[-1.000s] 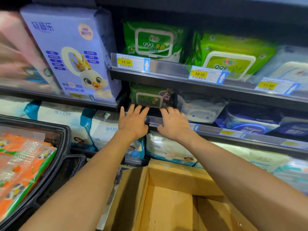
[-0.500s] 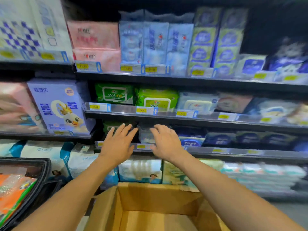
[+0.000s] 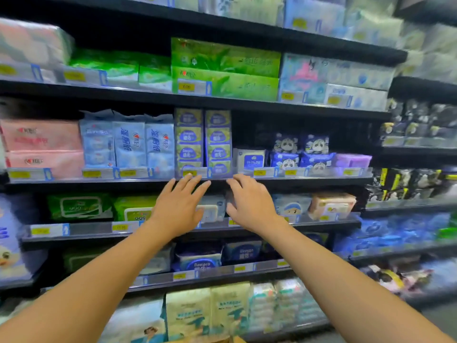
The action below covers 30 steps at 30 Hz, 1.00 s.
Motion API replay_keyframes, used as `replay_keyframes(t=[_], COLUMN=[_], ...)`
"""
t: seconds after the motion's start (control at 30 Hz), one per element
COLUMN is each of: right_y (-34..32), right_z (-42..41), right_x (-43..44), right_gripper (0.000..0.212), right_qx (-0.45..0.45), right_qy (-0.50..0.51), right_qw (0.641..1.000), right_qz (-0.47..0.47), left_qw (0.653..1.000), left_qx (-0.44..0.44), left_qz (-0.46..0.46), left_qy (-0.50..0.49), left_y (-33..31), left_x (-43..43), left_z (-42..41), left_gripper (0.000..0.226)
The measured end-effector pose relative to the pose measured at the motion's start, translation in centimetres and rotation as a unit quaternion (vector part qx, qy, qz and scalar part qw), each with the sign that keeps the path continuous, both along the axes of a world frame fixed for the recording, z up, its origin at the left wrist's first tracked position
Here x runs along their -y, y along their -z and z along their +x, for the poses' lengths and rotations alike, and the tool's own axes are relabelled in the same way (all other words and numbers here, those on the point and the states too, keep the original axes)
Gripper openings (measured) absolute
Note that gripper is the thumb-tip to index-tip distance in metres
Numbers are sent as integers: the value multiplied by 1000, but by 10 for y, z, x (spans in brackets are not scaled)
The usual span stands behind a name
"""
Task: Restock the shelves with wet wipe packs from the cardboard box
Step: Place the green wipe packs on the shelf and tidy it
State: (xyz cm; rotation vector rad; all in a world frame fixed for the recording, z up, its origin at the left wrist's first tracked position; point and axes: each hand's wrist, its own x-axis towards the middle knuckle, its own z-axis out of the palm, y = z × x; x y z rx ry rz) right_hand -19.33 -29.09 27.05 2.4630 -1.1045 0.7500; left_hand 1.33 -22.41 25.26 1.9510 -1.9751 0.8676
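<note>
A pale wet wipe pack (image 3: pixel 212 211) lies on the shelf (image 3: pixel 81 230) at frame centre, between two raised hands — left hand (image 3: pixel 178 206) and right hand (image 3: pixel 249 203), both empty, fingers spread, palms toward the shelves, arms outstretched.

1 head view, near, facing the shelves (image 3: pixel 197 181) straight on.

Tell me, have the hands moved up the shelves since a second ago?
Yes. The left hand and right hand were at a lower shelf's edge; now their fingertips reach the rail two shelves higher.
</note>
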Motion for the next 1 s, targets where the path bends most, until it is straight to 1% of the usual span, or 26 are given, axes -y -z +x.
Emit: replay_keyframes(t=[0.13, 0.23, 0.3, 0.43, 0.67, 0.9, 1.0], right_y=[-25, -35, -39, -44, -43, -40, -37], right_z=[-35, -50, -55, -58, -45, -38, -38], right_x=[28, 52, 68, 97, 138, 164, 170], right_gripper=[64, 66, 68, 72, 84, 93, 94], right_qx=[10, 16, 17, 12, -24, -41, -54], right_qy=[37, 58, 70, 69, 57, 57, 64], right_qw=[999, 998, 997, 995, 993, 991, 989], right_qz=[-1, 9, 28, 64, 98, 116, 118], left_qw=[1000, 999, 998, 994, 988, 988, 986], left_qx=[18, 6, 0, -1, 11, 18, 16], left_qz=[6, 15, 40, 93, 153, 151, 163], left_qy=[21, 42, 51, 54, 26, 26, 17], left_y=[-34, -51, -57, -60, -62, -62, -61], left_x=[34, 58, 76, 111, 158, 184, 187], left_z=[-38, -58, -67, -79, -87, -94, -95], left_gripper=[74, 73, 75, 82, 93, 86, 89])
